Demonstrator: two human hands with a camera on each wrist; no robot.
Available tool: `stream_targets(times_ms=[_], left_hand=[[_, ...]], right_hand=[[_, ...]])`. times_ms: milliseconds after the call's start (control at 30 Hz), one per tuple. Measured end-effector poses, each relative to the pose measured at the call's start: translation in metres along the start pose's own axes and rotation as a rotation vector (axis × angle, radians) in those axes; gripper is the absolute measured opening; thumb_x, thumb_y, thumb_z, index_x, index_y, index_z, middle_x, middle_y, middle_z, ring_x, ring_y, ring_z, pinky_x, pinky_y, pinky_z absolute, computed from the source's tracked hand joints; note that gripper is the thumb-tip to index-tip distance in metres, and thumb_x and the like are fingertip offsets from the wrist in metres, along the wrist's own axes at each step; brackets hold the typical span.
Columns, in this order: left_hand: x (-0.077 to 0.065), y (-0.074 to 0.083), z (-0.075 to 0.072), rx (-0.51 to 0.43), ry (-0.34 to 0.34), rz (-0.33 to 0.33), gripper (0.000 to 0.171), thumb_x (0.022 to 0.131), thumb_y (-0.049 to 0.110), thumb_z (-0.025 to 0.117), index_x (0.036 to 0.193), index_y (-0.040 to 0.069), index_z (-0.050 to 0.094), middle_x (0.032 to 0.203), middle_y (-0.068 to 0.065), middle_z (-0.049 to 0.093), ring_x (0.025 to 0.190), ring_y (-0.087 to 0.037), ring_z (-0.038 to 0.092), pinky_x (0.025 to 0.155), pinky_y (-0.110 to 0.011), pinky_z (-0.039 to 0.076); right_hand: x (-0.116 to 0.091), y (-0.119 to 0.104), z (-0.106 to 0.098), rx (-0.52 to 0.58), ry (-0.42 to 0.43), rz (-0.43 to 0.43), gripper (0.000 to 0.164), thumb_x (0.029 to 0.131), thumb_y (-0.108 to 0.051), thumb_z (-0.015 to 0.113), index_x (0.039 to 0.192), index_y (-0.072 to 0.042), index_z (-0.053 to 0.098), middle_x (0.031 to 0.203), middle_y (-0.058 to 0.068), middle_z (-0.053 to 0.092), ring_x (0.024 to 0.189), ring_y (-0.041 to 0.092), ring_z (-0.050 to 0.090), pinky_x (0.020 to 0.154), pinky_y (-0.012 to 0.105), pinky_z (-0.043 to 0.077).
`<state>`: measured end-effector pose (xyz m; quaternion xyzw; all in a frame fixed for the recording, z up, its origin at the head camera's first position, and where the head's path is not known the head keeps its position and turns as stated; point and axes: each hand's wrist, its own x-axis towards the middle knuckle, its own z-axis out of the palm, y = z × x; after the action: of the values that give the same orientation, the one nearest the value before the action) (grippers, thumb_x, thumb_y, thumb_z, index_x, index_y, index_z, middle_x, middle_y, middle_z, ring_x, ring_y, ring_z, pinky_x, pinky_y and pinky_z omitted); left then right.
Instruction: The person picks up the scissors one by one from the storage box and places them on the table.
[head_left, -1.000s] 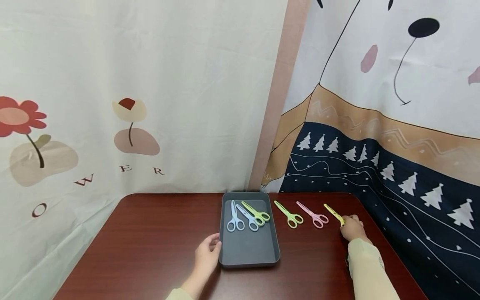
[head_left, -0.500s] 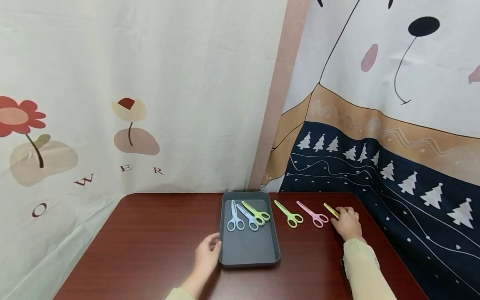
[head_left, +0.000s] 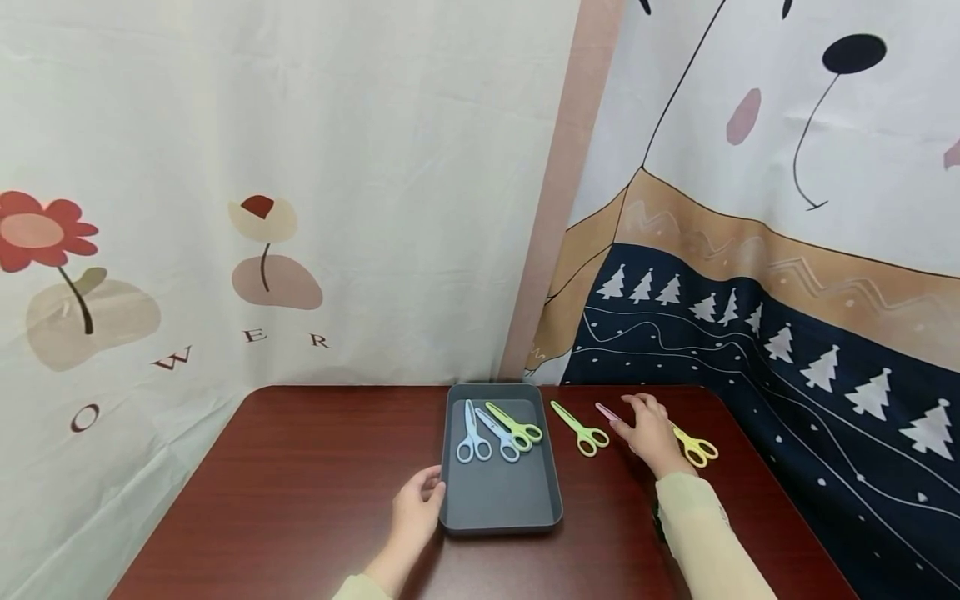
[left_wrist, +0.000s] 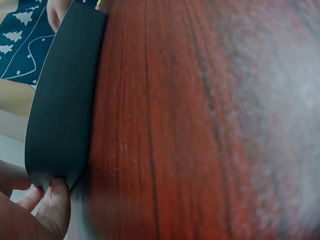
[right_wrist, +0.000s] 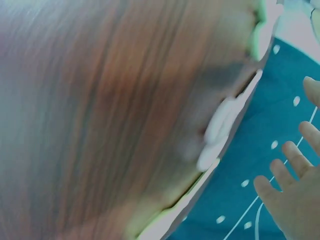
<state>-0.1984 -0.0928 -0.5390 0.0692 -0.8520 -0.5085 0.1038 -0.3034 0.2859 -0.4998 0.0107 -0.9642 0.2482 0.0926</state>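
Observation:
My left hand (head_left: 414, 512) touches the left wall of the grey tray (head_left: 498, 504); the left wrist view shows its fingertips against the tray's dark side (left_wrist: 62, 100). My right hand (head_left: 651, 435) hovers over the pink scissors (head_left: 606, 411), fingers spread and nothing held. It hides their handles in the head view; the right wrist view shows the pink handles (right_wrist: 220, 127). Just right of that hand lie the yellow scissors (head_left: 684, 437), their blades partly covered. On its left, beside the tray, are light green scissors (head_left: 576, 426).
Inside the tray's far half lie two pale blue scissors (head_left: 470, 423) and a yellow-green pair (head_left: 506, 418). The tray stands on a dark red wooden table (head_left: 315, 467). Behind it hang a pale curtain (head_left: 390, 208) and a navy printed cloth (head_left: 675, 333).
My right hand has moved left from the yellow scissors' handles to above the pink scissors, leaving the yellow ones on the table. The left hand stays at the tray.

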Motion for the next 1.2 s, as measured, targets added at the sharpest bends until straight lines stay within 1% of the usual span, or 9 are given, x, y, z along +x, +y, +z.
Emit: stream_targets(times_ms=[100,333,400,500,667,733,900,1067,1200], left_hand=[[0.0,0.0,0.0,0.0,-0.004,0.001,0.027,0.09,0.006,0.06,0.116,0.0,0.063,0.099,-0.014,0.068,0.088,-0.026,0.067,0.073,-0.034,0.057],[0.0,0.001,0.0,0.005,0.002,0.005,0.027,0.089,0.006,0.06,0.115,0.001,0.063,0.099,-0.014,0.068,0.088,-0.025,0.067,0.072,-0.033,0.057],[0.0,0.001,0.0,0.007,0.003,0.001,0.027,0.089,0.007,0.06,0.115,0.001,0.064,0.099,-0.014,0.068,0.088,-0.025,0.067,0.072,-0.034,0.057],[-0.001,0.001,0.0,0.003,0.004,0.002,0.026,0.089,0.006,0.06,0.115,0.001,0.064,0.099,-0.014,0.068,0.088,-0.025,0.067,0.072,-0.034,0.057],[-0.001,0.002,-0.001,0.004,0.01,0.005,0.026,0.089,0.006,0.061,0.114,0.001,0.064,0.098,-0.013,0.068,0.087,-0.025,0.067,0.072,-0.034,0.057],[-0.002,0.002,-0.001,0.007,0.013,0.004,0.026,0.089,0.006,0.061,0.114,0.001,0.065,0.098,-0.013,0.068,0.087,-0.025,0.067,0.072,-0.034,0.057],[-0.001,0.002,0.0,0.007,0.018,0.004,0.025,0.089,0.006,0.061,0.113,0.001,0.065,0.098,-0.013,0.068,0.087,-0.025,0.067,0.072,-0.034,0.057],[-0.001,0.002,0.0,0.001,0.018,0.008,0.025,0.089,0.006,0.061,0.113,0.001,0.065,0.097,-0.013,0.068,0.086,-0.024,0.067,0.072,-0.033,0.057],[-0.002,0.002,-0.001,0.001,0.018,0.017,0.026,0.089,0.005,0.061,0.113,0.0,0.064,0.097,-0.014,0.068,0.085,-0.025,0.067,0.071,-0.033,0.057]], right_hand=[[0.001,-0.01,0.004,0.034,-0.015,-0.023,0.056,0.086,-0.027,0.067,0.133,-0.003,0.048,0.138,0.025,0.038,0.124,0.044,0.035,0.098,0.06,0.039],[0.002,-0.036,0.013,0.114,-0.08,-0.032,0.06,0.086,-0.031,0.068,0.137,-0.007,0.046,0.142,0.02,0.035,0.13,0.04,0.032,0.099,0.06,0.038],[0.003,-0.044,0.015,0.127,-0.082,-0.056,0.061,0.086,-0.03,0.069,0.137,-0.006,0.046,0.142,0.02,0.036,0.129,0.04,0.033,0.101,0.059,0.038],[0.003,-0.055,0.019,0.132,-0.095,-0.081,0.062,0.085,-0.031,0.07,0.137,-0.007,0.046,0.143,0.02,0.036,0.129,0.04,0.033,0.102,0.059,0.038],[0.004,-0.073,0.026,0.127,-0.135,-0.094,0.066,0.083,-0.037,0.07,0.139,-0.013,0.045,0.145,0.015,0.035,0.132,0.036,0.032,0.104,0.06,0.036],[0.004,-0.079,0.029,0.12,-0.138,-0.112,0.067,0.082,-0.039,0.071,0.139,-0.014,0.045,0.145,0.014,0.036,0.132,0.035,0.033,0.104,0.059,0.036],[0.006,-0.093,0.034,0.117,-0.134,-0.179,0.066,0.081,-0.037,0.072,0.138,-0.013,0.047,0.144,0.014,0.038,0.132,0.035,0.035,0.105,0.058,0.036],[0.006,-0.107,0.036,0.12,-0.154,-0.191,0.065,0.081,-0.036,0.073,0.137,-0.015,0.048,0.143,0.012,0.04,0.133,0.033,0.035,0.105,0.055,0.038],[0.006,-0.118,0.039,0.11,-0.175,-0.218,0.065,0.081,-0.035,0.074,0.137,-0.013,0.048,0.142,0.013,0.041,0.133,0.032,0.035,0.105,0.053,0.039]])
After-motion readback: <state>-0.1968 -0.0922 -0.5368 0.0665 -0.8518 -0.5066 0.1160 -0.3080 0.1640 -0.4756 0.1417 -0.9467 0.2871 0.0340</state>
